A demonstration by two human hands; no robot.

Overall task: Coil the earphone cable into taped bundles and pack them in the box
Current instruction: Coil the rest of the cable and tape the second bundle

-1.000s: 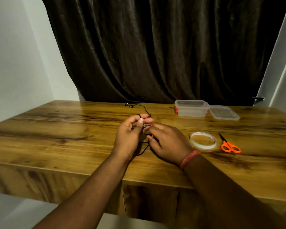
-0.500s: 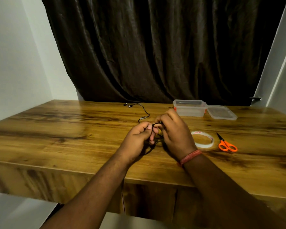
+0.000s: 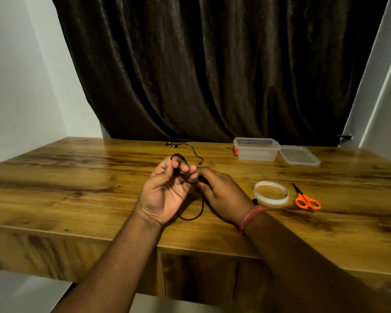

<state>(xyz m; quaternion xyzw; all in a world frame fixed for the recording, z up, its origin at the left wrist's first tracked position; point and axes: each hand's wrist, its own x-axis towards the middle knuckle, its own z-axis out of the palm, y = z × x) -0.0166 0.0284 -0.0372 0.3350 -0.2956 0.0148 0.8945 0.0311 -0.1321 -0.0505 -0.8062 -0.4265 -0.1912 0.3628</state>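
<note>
A thin black earphone cable (image 3: 193,216) is looped around the fingers of my left hand (image 3: 165,193), which is turned palm up and grips the coil. My right hand (image 3: 224,193) pinches the cable just beside the left fingertips. A loop of cable hangs down onto the wooden table (image 3: 77,188) between my wrists. The free end runs back to the earbuds (image 3: 173,145) lying near the curtain. The clear plastic box (image 3: 256,152) stands open at the back right with its lid (image 3: 299,155) beside it. A roll of clear tape (image 3: 270,192) lies right of my right hand.
Orange-handled scissors (image 3: 306,199) lie to the right of the tape roll. A dark curtain (image 3: 212,64) hangs behind the table, with white walls on both sides. The table's front edge runs just under my forearms.
My left hand has turned palm up with more cable wound over its fingers. My right hand dropped from above the left fingers to beside them, and a loop now hangs between the wrists.
</note>
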